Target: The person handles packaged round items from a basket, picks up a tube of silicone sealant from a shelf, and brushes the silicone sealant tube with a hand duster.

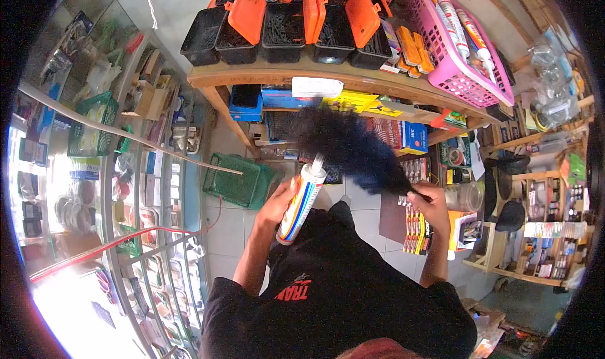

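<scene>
My left hand [278, 202] is wrapped round a sealant cartridge [302, 202], white with blue, yellow and orange stripes, its nozzle end pointing up and away from me. In my right hand [432, 205] is the thin end of a dark feather duster [356, 146], whose handle is mostly hidden by my fingers. The duster's fluffy part stretches left across the front of the shelf and its far end meets or overlaps the cartridge's nozzle; whether they touch I cannot tell. Similar cartridges [455, 28] lie in a pink basket [463, 89] at the upper right.
Black bins [283, 36] with orange lids, holding screws or nails, line the wooden shelf top [265, 74]. A green basket [228, 181] sits on the tiled floor at left. Glass cabinets [157, 233] flank the left side. Stocked racks [548, 233] stand at right.
</scene>
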The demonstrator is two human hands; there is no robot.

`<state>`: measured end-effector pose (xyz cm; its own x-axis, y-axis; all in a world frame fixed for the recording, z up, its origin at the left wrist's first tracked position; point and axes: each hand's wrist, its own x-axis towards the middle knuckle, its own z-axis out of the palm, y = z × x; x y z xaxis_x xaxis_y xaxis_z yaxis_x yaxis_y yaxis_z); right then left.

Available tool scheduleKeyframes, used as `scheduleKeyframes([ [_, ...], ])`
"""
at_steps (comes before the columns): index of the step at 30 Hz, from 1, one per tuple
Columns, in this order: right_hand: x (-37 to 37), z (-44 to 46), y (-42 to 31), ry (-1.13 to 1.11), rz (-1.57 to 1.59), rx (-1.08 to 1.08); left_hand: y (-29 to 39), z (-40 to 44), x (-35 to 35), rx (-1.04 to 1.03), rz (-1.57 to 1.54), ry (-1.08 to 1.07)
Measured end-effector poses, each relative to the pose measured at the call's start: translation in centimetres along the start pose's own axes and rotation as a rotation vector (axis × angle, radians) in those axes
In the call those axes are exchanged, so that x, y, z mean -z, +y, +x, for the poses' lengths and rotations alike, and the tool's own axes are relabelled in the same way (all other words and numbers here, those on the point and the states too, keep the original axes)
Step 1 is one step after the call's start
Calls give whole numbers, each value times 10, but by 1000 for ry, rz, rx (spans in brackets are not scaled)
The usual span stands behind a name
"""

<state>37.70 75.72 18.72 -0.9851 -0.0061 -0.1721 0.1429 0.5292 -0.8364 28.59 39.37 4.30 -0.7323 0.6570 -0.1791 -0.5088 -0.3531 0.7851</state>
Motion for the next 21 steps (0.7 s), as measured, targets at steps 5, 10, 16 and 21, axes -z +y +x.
scheduleKeyframes([
  [5, -10, 4, 7, -70, -9, 99, 17, -1, -20, -75, 195, 213],
  [10, -8, 3, 6, 6, -11, 0, 16, 2, -11, -70, -187, -121],
  [16, -6, 2, 8, -124, -4, -5, 19, -1, -16, -49, -53, -50],
  [21, -11, 1, 1, -185, -16, -17, 15, -8, -22, 6, 226, 166],
])
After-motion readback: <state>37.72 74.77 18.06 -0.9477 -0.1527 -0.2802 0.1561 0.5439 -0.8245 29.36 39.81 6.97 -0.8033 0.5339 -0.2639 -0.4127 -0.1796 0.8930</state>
